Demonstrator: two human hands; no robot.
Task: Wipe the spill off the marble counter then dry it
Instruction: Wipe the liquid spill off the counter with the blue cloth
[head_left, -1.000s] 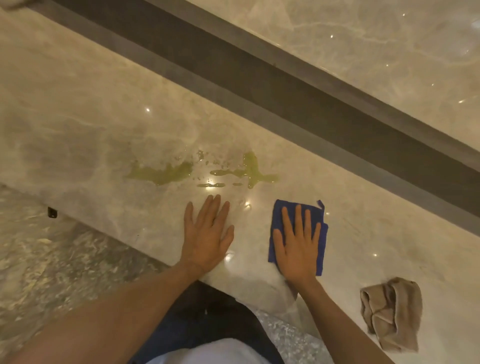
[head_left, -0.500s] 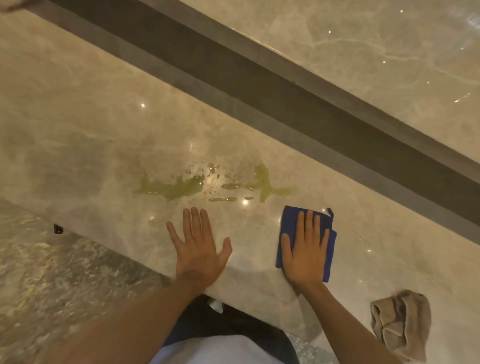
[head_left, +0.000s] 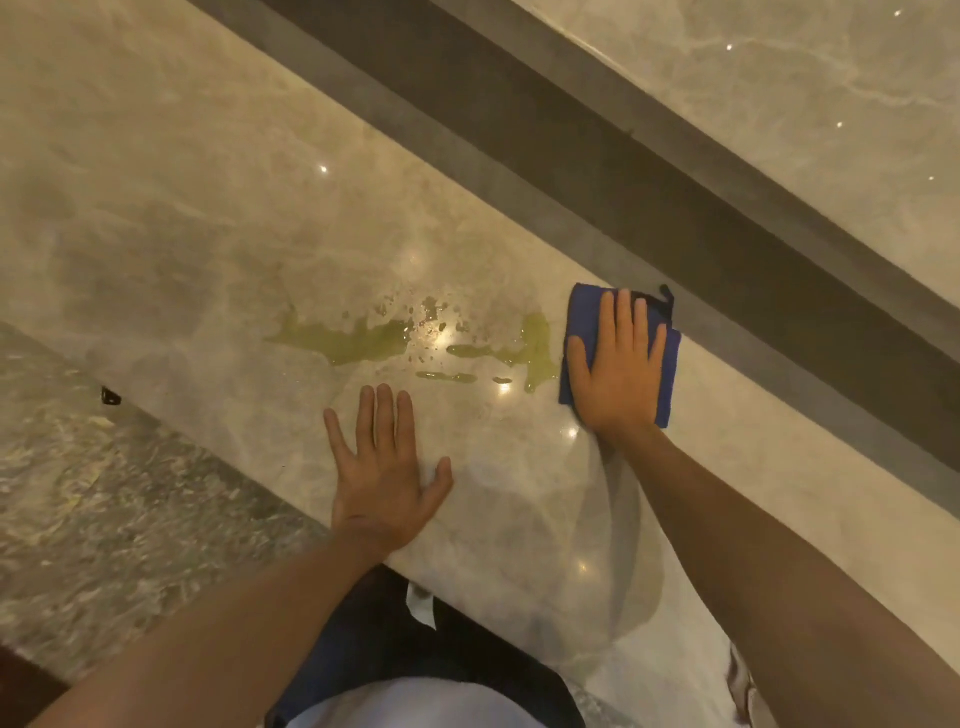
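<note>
A yellow-green spill spreads in two patches with small droplets across the beige marble counter. My right hand lies flat with spread fingers on a folded blue cloth, pressing it to the counter just right of the spill's right patch. The cloth's left edge nearly touches that patch. My left hand rests flat and empty on the marble below the spill, near the counter's front edge.
A dark grey band runs along the counter's back, with a marble wall behind it. Speckled floor lies below the front edge at left. A sliver of a beige towel shows at the lower right.
My right hand has slid the blue cloth away from the front edge and up beside the spill's right patch. My left hand has stayed flat below the spill.
</note>
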